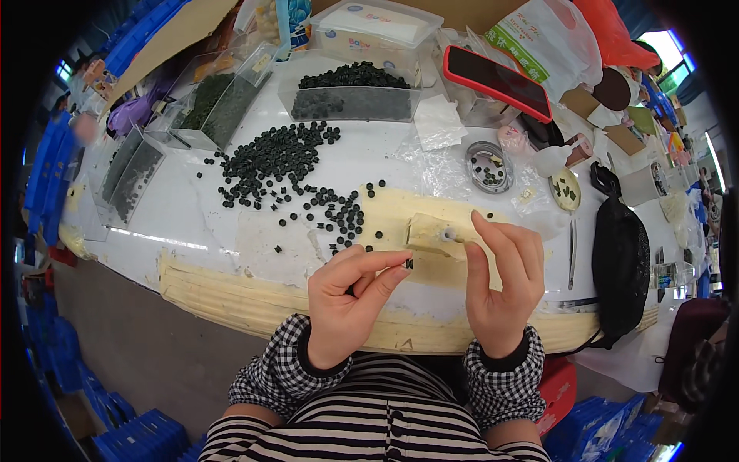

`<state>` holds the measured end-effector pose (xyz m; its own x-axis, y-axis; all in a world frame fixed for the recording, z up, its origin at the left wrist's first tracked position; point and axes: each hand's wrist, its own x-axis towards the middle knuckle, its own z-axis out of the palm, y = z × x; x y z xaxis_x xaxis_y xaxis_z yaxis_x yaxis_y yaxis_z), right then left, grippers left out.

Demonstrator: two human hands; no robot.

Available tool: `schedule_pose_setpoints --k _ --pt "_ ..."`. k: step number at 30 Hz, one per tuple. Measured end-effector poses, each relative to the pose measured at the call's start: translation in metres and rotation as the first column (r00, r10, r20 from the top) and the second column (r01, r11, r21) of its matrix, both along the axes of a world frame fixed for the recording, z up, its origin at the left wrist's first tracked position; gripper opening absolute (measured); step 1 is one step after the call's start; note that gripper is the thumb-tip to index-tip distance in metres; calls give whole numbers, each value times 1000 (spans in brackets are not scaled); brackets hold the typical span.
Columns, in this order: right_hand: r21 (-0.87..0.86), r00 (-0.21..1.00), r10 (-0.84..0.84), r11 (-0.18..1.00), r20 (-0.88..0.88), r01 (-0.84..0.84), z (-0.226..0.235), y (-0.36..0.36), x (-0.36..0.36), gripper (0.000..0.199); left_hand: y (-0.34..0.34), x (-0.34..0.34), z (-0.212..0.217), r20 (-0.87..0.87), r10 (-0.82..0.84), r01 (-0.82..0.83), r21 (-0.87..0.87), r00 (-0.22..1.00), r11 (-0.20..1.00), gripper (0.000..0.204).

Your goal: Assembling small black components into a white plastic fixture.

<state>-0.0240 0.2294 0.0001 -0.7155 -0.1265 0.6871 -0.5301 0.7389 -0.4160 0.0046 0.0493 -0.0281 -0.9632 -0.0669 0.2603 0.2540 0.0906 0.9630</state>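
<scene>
Spool point(409, 263), black, grooved, pinched in left fingers point(376, 262), right fingers point(478, 273) parted beside yellowish block point(422, 233)

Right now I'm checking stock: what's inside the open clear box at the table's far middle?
The clear box holds a heap of small black pieces; what lies under them is covered, unseen.

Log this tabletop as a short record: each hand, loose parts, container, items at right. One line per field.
Left hand: pinching a small black piece
Right hand: open, beside a beige block; contact unclear
Loose parts: many black pieces scattered on the white table
Container: clear bin holding more black pieces
Items at right: red-cased phone, black bag
</scene>
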Motion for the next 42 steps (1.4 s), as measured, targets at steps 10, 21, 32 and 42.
schedule_pose_setpoints --k 10,21,32,42 --pt "-266 900 384 907 207 -326 -12 -10 24 39 1 -1 0 -46 -8 8 -13 999 1000 24" --pt "-341 844 471 861 256 -377 -16 -8 22 38 1 0 -3 -82 -22 22 4 996 1000 26" --pt "-351 838 488 850 242 -393 -18 -8 22 38 -1 1 -4 -81 -31 32 9 996 999 25" --pt "-372 842 486 845 234 -384 -18 -8 24 39 -1 0 -3 -77 -3 3 10 997 1000 23"
